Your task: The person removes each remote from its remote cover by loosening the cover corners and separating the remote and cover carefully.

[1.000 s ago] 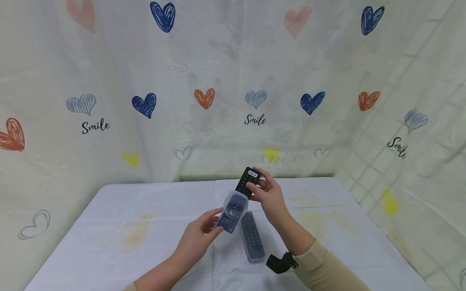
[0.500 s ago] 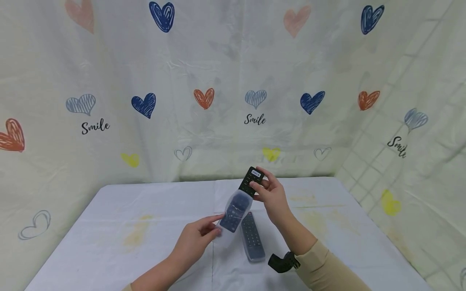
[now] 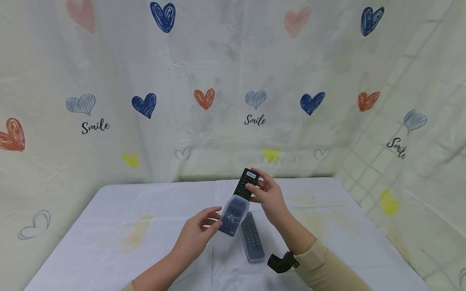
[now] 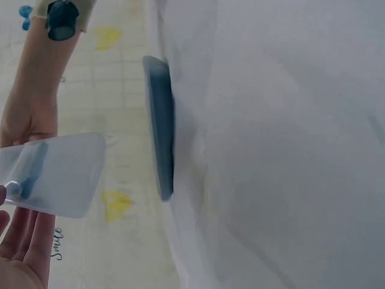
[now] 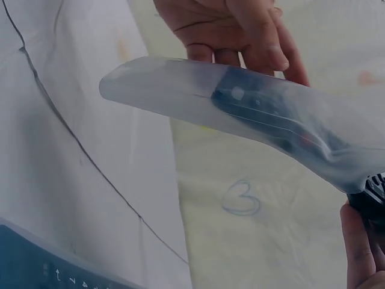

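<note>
In the head view my right hand (image 3: 267, 196) pinches the bare, labelled end of a black remote control (image 3: 244, 184), thumb on its buttons. The rest of that remote sits inside a translucent protective sleeve (image 3: 234, 210), held tilted above the table. My left hand (image 3: 194, 232) is at the sleeve's left side, fingers loosely bent and fingertips right at its edge. From the right wrist, the left fingers (image 5: 225, 55) show behind the sleeve, whose far end (image 5: 129, 87) extends past the remote. A second remote control (image 3: 252, 234), in a clear sleeve, lies on the table below.
A white cloth covers the table (image 3: 153, 250), with yellowish stains and a fold line down the middle. Behind it hangs a pale curtain (image 3: 225, 137) printed with hearts and "Smile". A black wrist-worn device (image 3: 282, 263) sticks out below my right forearm.
The held remote and sleeve shifted slightly up and right, then back down and left. My left thumb moved from the sleeve's lower corner to its side edge. The table remote stayed put.
</note>
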### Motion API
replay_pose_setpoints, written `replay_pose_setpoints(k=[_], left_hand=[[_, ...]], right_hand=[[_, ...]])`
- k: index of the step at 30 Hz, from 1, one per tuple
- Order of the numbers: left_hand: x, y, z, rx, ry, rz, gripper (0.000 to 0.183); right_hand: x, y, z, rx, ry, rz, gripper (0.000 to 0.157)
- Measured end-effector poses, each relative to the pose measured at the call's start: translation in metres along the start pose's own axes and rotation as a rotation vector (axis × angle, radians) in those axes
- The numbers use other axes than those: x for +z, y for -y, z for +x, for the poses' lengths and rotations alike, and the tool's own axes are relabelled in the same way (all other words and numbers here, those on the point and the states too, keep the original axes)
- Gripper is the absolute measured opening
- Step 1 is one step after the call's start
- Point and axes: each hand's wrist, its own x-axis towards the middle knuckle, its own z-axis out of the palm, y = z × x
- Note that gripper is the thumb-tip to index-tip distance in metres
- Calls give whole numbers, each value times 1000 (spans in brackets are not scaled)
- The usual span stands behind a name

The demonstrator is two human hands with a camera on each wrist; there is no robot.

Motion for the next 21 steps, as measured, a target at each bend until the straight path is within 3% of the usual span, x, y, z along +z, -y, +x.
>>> replay_pose_setpoints(k=[2, 7, 21], left_hand=[[2, -2, 2, 17, -24, 12, 34], [4, -5, 3, -13, -42, 11, 27], [-1, 3, 2, -5, 66, -66, 25]], right_hand=[[1, 0, -1, 7, 13, -19, 55], [3, -1, -2, 7, 34, -52, 56], [-2, 0, -2, -14, 31, -44, 57]])
